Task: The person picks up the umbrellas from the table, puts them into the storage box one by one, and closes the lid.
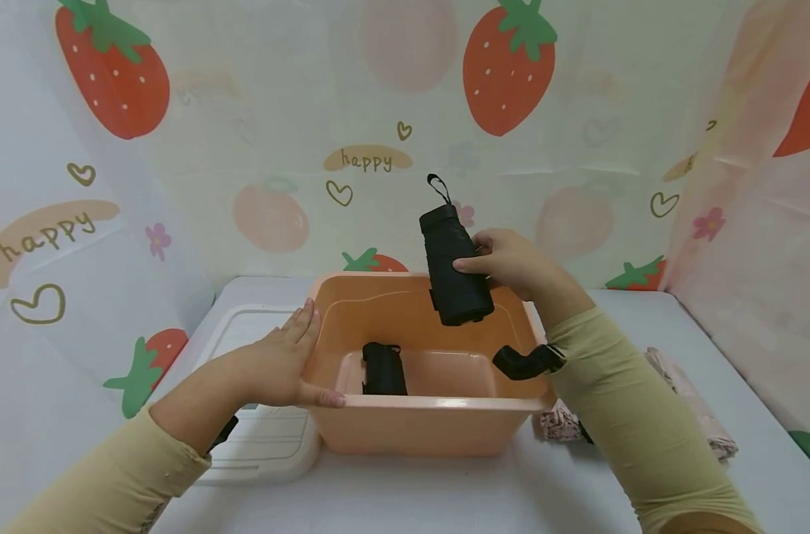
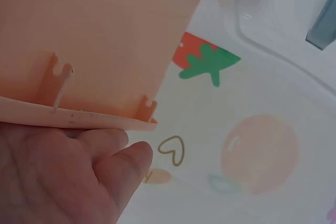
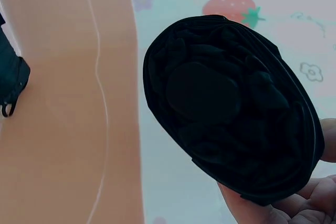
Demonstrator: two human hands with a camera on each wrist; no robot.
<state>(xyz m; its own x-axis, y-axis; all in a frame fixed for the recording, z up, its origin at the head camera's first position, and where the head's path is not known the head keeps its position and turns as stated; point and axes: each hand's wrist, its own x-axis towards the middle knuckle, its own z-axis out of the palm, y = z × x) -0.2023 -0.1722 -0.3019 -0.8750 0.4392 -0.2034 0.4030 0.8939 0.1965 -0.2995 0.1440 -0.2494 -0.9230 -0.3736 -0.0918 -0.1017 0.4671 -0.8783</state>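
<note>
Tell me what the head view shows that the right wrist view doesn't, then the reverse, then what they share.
Only the head view: the white lid, the pink patterned cloth and the loop on the held black umbrella.

Only the right wrist view: that umbrella's end face, straight on, with fabric folds around a rounded centre.

Both: the held umbrella, the right hand, the second black umbrella and the peach bin.

Looks like matt black cloth on the upper umbrella (image 1: 446, 252), gathered in rough folds around a smooth, dull end knob (image 3: 203, 93); equally dull on the lower umbrella (image 1: 384, 368). Appears smooth, faintly glossy plastic in the peach bin (image 1: 418, 430), smooth white plastic in the lid (image 1: 271, 445), wrinkled cloth in the pink bundle (image 1: 699, 404).
</note>
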